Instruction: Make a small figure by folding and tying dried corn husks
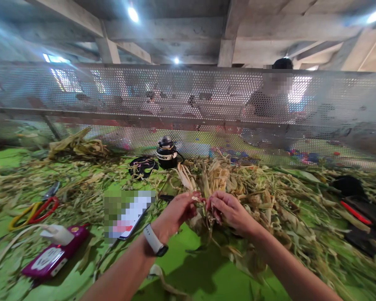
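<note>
Dry corn husks [219, 177] lie heaped in front of me, pale yellow and tan, with torn strips hanging down. My left hand [182, 208], wearing a watch with a light grey strap [152, 238] on its wrist, is closed, its fingers pinched on a husk strip. Close beside it, my right hand [228, 210] is curled, thumb against fingers, on the same strands. Both hands are a short way above the green tabletop [191, 271]. Fingers partly hide the strip between them, and its ends blend into the heap behind.
A phone [136, 215] lies left of my left hand. Further left are red-and-yellow scissors [34, 211] and a purple power strip [56, 251] with a white charger. A black bottle [166, 152] stands before a perforated metal screen [175, 92]. Behind it is a person [269, 100].
</note>
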Motion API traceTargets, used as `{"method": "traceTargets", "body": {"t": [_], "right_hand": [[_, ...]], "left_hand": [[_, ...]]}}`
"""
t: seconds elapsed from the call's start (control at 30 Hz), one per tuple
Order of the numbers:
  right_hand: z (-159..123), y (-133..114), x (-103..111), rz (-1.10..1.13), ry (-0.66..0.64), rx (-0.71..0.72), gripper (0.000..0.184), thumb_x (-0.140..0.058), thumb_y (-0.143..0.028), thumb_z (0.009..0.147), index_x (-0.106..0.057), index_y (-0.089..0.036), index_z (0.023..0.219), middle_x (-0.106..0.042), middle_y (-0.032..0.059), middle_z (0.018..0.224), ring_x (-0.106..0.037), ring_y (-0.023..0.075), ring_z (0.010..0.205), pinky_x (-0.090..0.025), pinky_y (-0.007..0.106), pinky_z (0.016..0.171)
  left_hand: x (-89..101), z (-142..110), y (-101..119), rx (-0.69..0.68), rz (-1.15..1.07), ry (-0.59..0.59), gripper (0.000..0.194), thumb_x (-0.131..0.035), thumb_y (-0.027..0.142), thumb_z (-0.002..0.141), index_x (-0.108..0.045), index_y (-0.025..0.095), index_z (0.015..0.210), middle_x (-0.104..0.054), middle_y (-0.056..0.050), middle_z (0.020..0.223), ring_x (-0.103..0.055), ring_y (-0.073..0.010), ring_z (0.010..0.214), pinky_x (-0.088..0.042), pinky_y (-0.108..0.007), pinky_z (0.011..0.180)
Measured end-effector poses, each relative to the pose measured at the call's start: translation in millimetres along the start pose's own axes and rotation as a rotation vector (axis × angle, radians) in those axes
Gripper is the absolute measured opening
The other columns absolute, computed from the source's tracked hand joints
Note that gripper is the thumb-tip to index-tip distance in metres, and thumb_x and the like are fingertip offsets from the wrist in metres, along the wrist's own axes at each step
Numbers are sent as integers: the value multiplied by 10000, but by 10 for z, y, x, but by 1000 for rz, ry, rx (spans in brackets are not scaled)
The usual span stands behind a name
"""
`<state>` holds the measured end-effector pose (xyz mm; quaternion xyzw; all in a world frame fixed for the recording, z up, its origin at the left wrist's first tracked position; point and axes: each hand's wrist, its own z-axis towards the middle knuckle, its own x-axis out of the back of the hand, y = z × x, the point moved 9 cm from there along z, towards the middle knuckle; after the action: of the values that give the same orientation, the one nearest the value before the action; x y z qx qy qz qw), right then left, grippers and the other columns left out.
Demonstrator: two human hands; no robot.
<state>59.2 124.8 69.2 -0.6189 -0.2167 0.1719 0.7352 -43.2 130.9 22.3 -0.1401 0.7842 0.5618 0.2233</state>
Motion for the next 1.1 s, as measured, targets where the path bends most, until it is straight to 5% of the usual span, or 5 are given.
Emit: {"method": "traceTargets", "body": {"t": [0.2, 0.33, 0.6, 0.83, 1.1], "right_hand": [[-9, -58, 54, -66, 33, 27, 332, -483, -497, 851, -527, -172, 799, -476, -43, 622, -427, 78, 472, -378, 204, 461], [-63, -317, 100, -366, 104, 252, 257, -435, -363, 910, -500, -178, 744, -544, 36, 826, -522, 122, 679, -452, 252, 646], [-192, -536, -149, -634, -58, 446, 191, -410, -225, 931, -539, -188, 795, -580, 112, 998, -513, 202, 1066, -443, 327, 841], [-216, -365, -292, -783, -195, 280, 209, -349, -253, 958, -513, -202, 839, -569, 30, 817, -528, 136, 692, -420, 250, 646], [-216, -296, -241, -1060, -119, 292, 209, -300, -243, 949, -475, -190, 850, -537, 24, 686, -482, 152, 571, -318, 271, 541]], "left_hand": [[3, -46, 140, -83, 155, -10, 200, -703, 287, 656, -707, 142, 794, -614, 6, 590, -444, -62, 427, -299, -179, 422], [-32, -85, 234, -129, 281, 0, 341, -683, 462, 667, -687, 144, 792, -437, 76, 430, -293, -42, 370, -161, -185, 379], [-244, -248, 81, -28, 656, -252, 387, -664, 519, 668, -553, 162, 571, -336, 95, 388, -235, -45, 353, -138, -211, 368], [-355, -389, 83, -42, 919, -427, 332, -554, 459, 772, -598, 167, 619, -427, 58, 442, -343, -73, 368, -263, -194, 364], [-294, -351, 183, -93, 906, -370, 293, -586, 443, 754, -642, 156, 728, -458, 54, 482, -395, -76, 395, -326, -178, 381]]}}
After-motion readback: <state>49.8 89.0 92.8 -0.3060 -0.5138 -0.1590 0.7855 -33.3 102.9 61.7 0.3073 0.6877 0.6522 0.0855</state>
